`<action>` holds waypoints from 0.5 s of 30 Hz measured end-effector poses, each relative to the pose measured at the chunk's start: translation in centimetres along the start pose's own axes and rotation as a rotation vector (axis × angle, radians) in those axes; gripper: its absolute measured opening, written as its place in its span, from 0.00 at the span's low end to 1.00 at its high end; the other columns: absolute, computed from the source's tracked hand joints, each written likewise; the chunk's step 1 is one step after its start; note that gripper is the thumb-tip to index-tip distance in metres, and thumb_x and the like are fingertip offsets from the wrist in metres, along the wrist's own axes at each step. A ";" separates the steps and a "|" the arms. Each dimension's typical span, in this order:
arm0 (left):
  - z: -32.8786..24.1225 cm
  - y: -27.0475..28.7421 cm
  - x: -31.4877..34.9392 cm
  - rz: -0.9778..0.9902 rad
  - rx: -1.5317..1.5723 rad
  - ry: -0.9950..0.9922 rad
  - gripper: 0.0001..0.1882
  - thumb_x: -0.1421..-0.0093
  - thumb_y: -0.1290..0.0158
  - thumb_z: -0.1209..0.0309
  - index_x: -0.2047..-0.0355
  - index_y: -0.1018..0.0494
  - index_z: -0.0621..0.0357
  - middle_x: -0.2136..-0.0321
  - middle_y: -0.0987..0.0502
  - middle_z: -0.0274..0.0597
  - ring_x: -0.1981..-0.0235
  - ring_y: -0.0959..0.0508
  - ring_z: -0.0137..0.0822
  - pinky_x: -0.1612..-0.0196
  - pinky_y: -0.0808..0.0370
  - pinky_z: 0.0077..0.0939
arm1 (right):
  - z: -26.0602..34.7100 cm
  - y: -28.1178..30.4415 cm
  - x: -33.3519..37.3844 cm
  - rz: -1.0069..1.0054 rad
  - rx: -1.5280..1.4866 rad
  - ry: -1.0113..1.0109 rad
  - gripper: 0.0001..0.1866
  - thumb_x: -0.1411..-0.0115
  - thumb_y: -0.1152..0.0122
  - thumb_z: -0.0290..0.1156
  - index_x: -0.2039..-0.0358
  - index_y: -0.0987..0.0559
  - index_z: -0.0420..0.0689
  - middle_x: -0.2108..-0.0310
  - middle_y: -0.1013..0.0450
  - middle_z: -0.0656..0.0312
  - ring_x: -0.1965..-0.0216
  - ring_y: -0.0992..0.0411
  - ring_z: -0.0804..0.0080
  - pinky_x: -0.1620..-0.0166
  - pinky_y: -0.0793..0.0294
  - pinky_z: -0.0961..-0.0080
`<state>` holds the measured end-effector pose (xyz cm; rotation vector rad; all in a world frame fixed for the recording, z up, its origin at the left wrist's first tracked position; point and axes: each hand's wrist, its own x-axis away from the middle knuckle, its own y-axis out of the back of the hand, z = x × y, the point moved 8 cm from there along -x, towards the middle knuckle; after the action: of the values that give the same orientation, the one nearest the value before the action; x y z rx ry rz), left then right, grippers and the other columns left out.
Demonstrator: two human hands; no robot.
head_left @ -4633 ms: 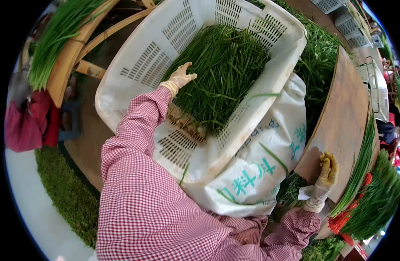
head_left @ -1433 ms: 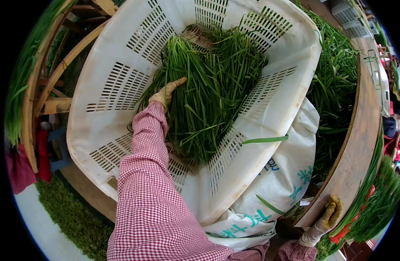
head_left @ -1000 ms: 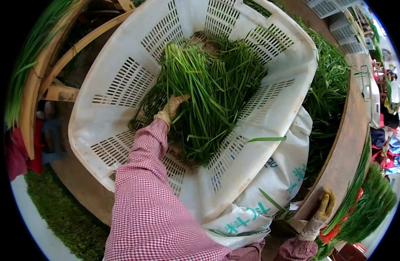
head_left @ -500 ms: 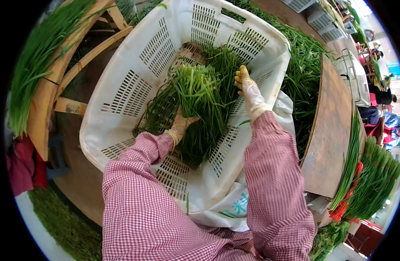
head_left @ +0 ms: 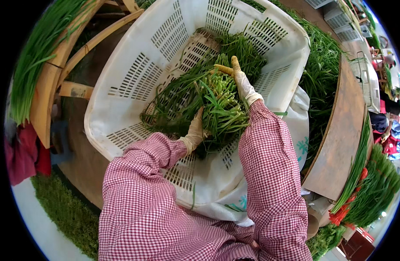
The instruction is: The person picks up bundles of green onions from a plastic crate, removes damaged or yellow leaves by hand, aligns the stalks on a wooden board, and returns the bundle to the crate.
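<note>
Greens (head_left: 219, 104) aslant; ends twd R hand (head_left: 243, 82)

I get soft, fairly bright light, mild shadow inside the basket (head_left: 121, 74), darker beside the beam (head_left: 42, 111), whitish glare along the far right, board (head_left: 334, 152) bowed by the fisheye, black corners, outer details blurred

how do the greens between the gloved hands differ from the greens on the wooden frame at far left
The handled greens, between the left hand and right hand, look bent and tangled in places; the far-left greens lie mostly straight and parallel. The handled greens sit inside the white basket; the far-left greens lie on the wooden frame. Both are green, with long, thin leaves.
</note>
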<state>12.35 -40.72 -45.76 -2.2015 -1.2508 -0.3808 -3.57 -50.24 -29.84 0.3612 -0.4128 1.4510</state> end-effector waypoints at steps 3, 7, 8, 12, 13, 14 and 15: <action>-2.4 -1.3 1.4 -0.095 0.411 0.194 0.39 0.54 0.46 0.67 0.45 0.54 0.54 0.48 0.46 0.42 0.53 0.38 0.38 0.53 0.36 0.28 | 1.0 -0.7 1.1 0.011 0.086 -0.013 0.42 0.52 0.76 0.68 0.61 0.26 0.45 0.52 0.38 0.53 0.46 0.49 0.62 0.42 0.66 0.63; 2.4 1.5 -1.6 -0.016 0.234 0.266 0.30 0.45 0.59 0.54 0.46 0.51 0.53 0.49 0.44 0.41 0.54 0.37 0.39 0.57 0.34 0.34 | 1.0 -2.5 1.2 0.040 0.227 -0.024 0.40 0.52 0.72 0.68 0.65 0.24 0.46 0.54 0.37 0.52 0.47 0.47 0.61 0.42 0.62 0.67; 2.2 1.4 -1.7 0.046 0.033 0.239 0.31 0.46 0.57 0.56 0.46 0.51 0.53 0.49 0.43 0.42 0.53 0.37 0.40 0.56 0.35 0.34 | 0.8 -2.3 1.1 0.043 0.253 -0.027 0.39 0.52 0.70 0.68 0.66 0.23 0.46 0.54 0.37 0.52 0.48 0.46 0.61 0.43 0.61 0.67; -5.6 -0.9 1.5 0.234 -1.069 -0.011 0.42 0.59 0.41 0.69 0.46 0.52 0.57 0.51 0.40 0.45 0.51 0.38 0.42 0.47 0.41 0.29 | -0.4 -1.8 0.6 0.098 0.231 -0.054 0.37 0.53 0.65 0.67 0.71 0.22 0.45 0.57 0.34 0.54 0.50 0.43 0.63 0.44 0.57 0.67; -6.7 -1.1 2.1 0.377 -1.071 0.083 0.51 0.64 0.37 0.64 0.45 0.56 0.62 0.49 0.42 0.49 0.49 0.41 0.44 0.45 0.45 0.24 | -1.1 -1.7 -0.2 0.120 0.232 -0.024 0.36 0.53 0.64 0.67 0.71 0.22 0.45 0.58 0.34 0.54 0.51 0.43 0.64 0.44 0.56 0.67; -8.6 -0.7 3.2 0.333 -1.068 0.094 0.52 0.66 0.36 0.63 0.45 0.57 0.63 0.49 0.43 0.51 0.48 0.42 0.43 0.45 0.46 0.25 | -1.7 -1.8 -0.5 0.143 0.230 0.000 0.36 0.53 0.64 0.66 0.71 0.22 0.45 0.58 0.34 0.54 0.51 0.43 0.64 0.44 0.56 0.67; -10.5 0.0 4.4 0.288 -1.062 0.110 0.54 0.67 0.36 0.63 0.45 0.58 0.64 0.49 0.43 0.53 0.48 0.43 0.43 0.45 0.46 0.25 | -0.8 -2.2 0.4 0.113 0.293 0.000 0.37 0.54 0.65 0.68 0.71 0.22 0.45 0.54 0.37 0.51 0.49 0.45 0.61 0.44 0.57 0.64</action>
<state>14.99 -44.07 -35.17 -3.0905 -0.6820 -1.2370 -1.29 -49.66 -30.34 0.5795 -0.2221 1.6259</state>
